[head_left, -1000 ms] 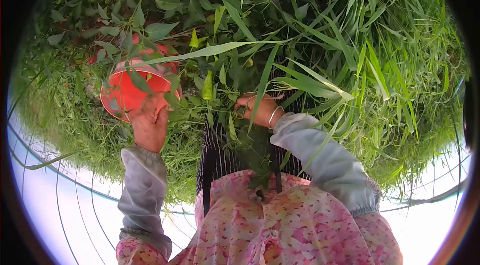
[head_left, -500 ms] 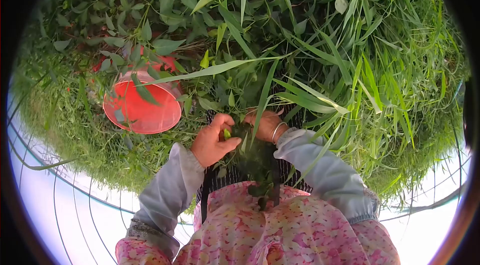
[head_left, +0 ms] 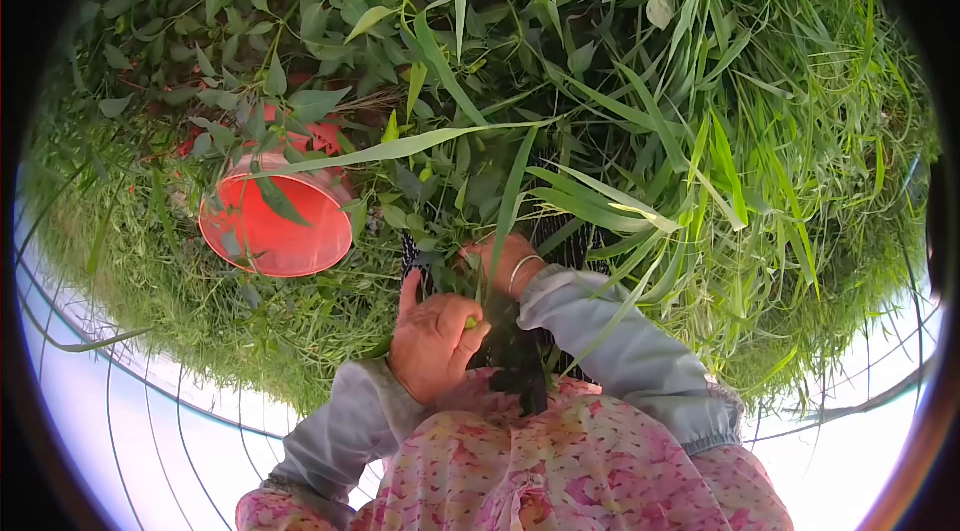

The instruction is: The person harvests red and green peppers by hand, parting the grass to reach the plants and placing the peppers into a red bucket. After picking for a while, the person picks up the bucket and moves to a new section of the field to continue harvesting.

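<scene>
My left hand [head_left: 438,343] is closed low in front of my lap, its thumb and fingers pinching a small green pepper [head_left: 471,323] that mostly hides behind them. One finger sticks out upward. Just above and to the right, my right hand [head_left: 500,261], with a bangle at the wrist, is curled in at a leafy pepper plant [head_left: 455,281]. It seems to hold a stem there; leaves and a grass blade cover the fingertips. More light-green peppers [head_left: 390,127] hang among the leaves above my hands.
A red bucket [head_left: 335,236] lies tilted on its side at the left, its mouth toward me, partly behind leaves. Long grass blades [head_left: 400,146] cross in front of my hands. Dense grass [head_left: 780,201] fills the right side.
My left hand has moved down toward my lap with the small green pepper, away from the plant. My right hand has shifted slightly left and down in the view.
</scene>
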### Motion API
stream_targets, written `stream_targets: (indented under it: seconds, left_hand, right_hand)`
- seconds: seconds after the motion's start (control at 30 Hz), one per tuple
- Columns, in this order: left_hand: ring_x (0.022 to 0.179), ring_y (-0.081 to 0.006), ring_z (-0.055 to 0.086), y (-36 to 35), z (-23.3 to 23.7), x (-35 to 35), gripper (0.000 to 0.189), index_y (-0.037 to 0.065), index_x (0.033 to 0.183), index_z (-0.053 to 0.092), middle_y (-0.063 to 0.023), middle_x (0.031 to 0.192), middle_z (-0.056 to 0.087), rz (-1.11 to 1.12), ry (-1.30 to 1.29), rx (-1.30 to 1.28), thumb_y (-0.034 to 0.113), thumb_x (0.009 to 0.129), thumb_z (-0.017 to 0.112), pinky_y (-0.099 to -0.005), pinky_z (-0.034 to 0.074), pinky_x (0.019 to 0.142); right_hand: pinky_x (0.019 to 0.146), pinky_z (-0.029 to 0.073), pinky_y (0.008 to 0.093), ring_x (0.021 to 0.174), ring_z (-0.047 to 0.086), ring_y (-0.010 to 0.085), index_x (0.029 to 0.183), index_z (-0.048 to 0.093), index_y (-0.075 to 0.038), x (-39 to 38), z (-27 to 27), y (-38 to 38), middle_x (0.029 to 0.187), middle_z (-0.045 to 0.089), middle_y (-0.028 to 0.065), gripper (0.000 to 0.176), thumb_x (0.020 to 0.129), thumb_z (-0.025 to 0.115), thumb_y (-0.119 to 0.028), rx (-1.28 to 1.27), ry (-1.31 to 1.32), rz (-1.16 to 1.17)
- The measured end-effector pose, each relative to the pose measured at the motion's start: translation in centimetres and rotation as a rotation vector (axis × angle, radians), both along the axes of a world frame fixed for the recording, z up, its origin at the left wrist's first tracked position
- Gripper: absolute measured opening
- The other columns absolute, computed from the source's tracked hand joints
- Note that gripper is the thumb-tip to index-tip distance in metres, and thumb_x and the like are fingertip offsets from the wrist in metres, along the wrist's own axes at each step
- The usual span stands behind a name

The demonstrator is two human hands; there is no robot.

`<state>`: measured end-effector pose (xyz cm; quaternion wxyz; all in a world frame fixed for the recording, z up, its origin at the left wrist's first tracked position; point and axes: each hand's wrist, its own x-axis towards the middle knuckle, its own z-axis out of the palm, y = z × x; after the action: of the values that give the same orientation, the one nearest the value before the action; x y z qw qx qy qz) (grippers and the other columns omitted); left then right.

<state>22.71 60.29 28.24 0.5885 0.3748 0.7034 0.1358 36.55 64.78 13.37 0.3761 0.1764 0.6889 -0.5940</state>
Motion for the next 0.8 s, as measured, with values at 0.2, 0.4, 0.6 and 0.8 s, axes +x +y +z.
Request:
stream_targets:
  seconds: [0.2, 0.4, 0.6, 0.8]
  left_hand:
    - [0.065, -0.0260, 0.056, 2.9, 2.2, -1.7, 0.016, 0.008, 0.081, 0.050, -0.0035, 0.065, 0.053, 0.074, -0.034, 0.050, 0.017, 0.079, 0.063, -0.0511, 0.024, 0.101]
    - [0.054, -0.0097, 0.047, 6.1, -8.9, -6.4, 0.007, 0.005, 0.086, 0.056, -0.0030, 0.063, 0.051, 0.519, 0.142, 0.085, 0.009, 0.083, 0.060, -0.0277, 0.037, 0.049]
    - [0.073, -0.0265, 0.060, 11.1, -23.9, -5.1, 0.038, 0.007, 0.092, 0.065, -0.0133, 0.083, 0.064, -0.356, 0.362, -0.398, 0.043, 0.079, 0.061, -0.0357, 0.048, 0.065]
    - [0.075, -0.0281, 0.060, 7.4, -28.8, -0.9, 0.044, 0.003, 0.097, 0.063, -0.0127, 0.085, 0.064, -0.691, -0.006, -0.447, 0.042, 0.078, 0.063, -0.0375, 0.048, 0.066]
  right_hand:
    - [0.082, 0.046, 0.0407, 0.091, 0.060, 0.0318, 0.096, 0.066, -0.011, 1.4, -1.8, -1.1, 0.097, 0.064, 0.0149, 0.031, 0.086, 0.040, -0.025, -0.004, -0.215, -0.007]
    - [0.086, 0.043, 0.0379, 0.095, 0.059, 0.0307, 0.096, 0.066, -0.010, 0.2, -1.0, -1.3, 0.097, 0.064, 0.0146, 0.031, 0.085, 0.043, -0.026, 0.086, -0.170, 0.072]
    - [0.091, 0.039, 0.0384, 0.101, 0.055, 0.0310, 0.101, 0.065, -0.010, 0.5, -1.7, -3.5, 0.100, 0.064, 0.0149, 0.034, 0.085, 0.046, -0.032, 0.106, -0.192, 0.130]
    - [0.097, 0.036, 0.0385, 0.108, 0.052, 0.0305, 0.112, 0.059, -0.009, 0.0, -0.1, -1.4, 0.116, 0.057, 0.0150, 0.038, 0.087, 0.046, -0.033, 0.065, -0.216, 0.093]
